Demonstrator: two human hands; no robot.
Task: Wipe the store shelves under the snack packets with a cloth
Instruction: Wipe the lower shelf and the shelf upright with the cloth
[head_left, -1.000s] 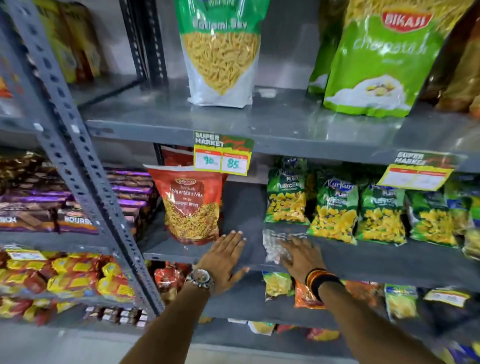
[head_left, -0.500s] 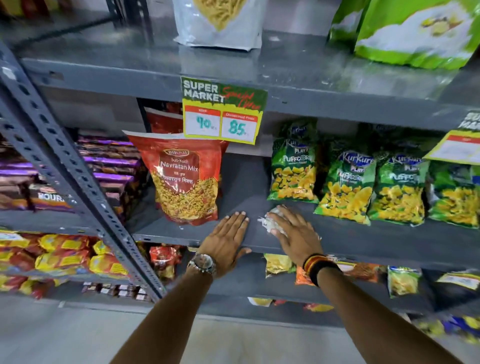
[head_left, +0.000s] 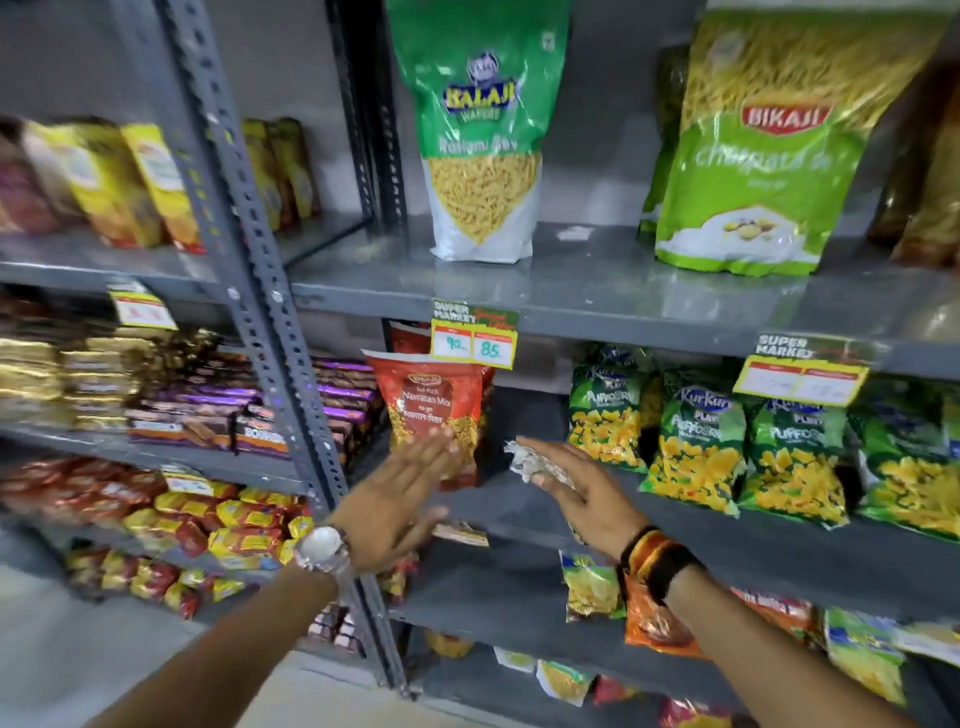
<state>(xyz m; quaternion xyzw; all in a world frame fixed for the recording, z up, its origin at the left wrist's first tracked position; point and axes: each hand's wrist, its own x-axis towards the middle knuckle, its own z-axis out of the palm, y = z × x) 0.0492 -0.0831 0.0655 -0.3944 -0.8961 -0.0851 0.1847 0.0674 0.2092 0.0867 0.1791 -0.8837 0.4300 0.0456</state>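
Note:
A grey metal shelf (head_left: 519, 512) holds a red Navratan Mix packet (head_left: 434, 402) on its left and several green Puffcorn packets (head_left: 698, 441) on its right. My left hand (head_left: 400, 501) is lifted off the shelf, flat with fingers together, just in front of the red packet's lower edge. My right hand (head_left: 576, 488) is also raised above the shelf, and a small crumpled white cloth (head_left: 527, 462) is held under its fingers. A bare strip of shelf lies between the red packet and the green ones.
The shelf above (head_left: 597, 291) carries a green Balaji packet (head_left: 480, 130) and a green Bikaji packet (head_left: 753, 156), with price tags (head_left: 474, 335) on its edge. A perforated grey upright (head_left: 270, 312) stands left. Biscuit packs (head_left: 197, 410) fill the left rack. Lower shelves hold more snacks.
Both hands have lifted off the shelf surface. The view has tilted upward, showing the upper shelf again. The cloth stays in my right hand.

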